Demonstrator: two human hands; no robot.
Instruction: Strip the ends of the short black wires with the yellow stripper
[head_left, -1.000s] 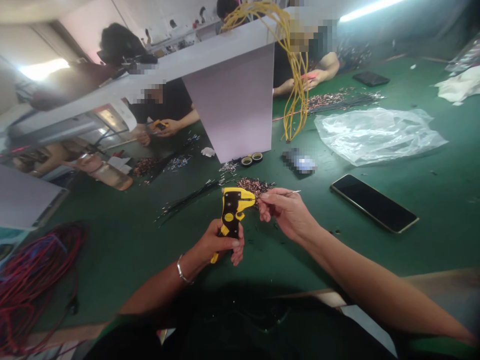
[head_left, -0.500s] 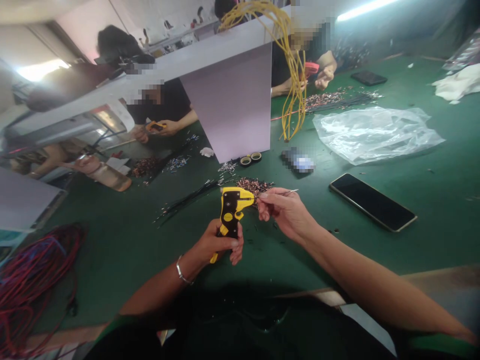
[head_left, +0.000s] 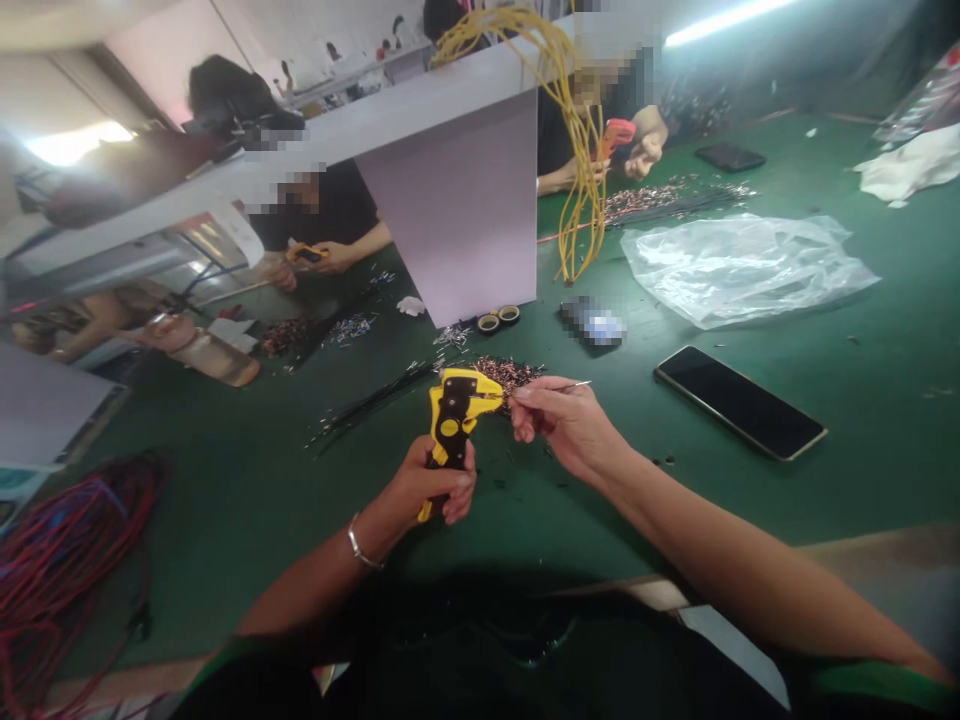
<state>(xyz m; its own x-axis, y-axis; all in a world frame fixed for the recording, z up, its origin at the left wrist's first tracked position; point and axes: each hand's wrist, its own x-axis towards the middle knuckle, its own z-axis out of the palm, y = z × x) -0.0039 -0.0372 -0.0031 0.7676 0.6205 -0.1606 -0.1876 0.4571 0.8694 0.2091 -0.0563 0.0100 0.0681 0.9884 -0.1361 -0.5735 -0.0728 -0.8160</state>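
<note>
Left hand [head_left: 431, 485] is gripping yellow-black plastic wire stripper [head_left: 454, 415] handles; right hand [head_left: 566, 430] fingers are pinching thin light wire [head_left: 574, 385] (probably floppy, hold near tip).

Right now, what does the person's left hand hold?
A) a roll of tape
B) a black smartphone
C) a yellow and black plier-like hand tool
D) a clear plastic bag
C: the left hand grips the handles of the yellow and black plier-like hand tool, its head raised toward the right hand.

Yellow-black wire stripper [head_left: 454, 415] upright, thin wire [head_left: 573, 385] at its head
</note>
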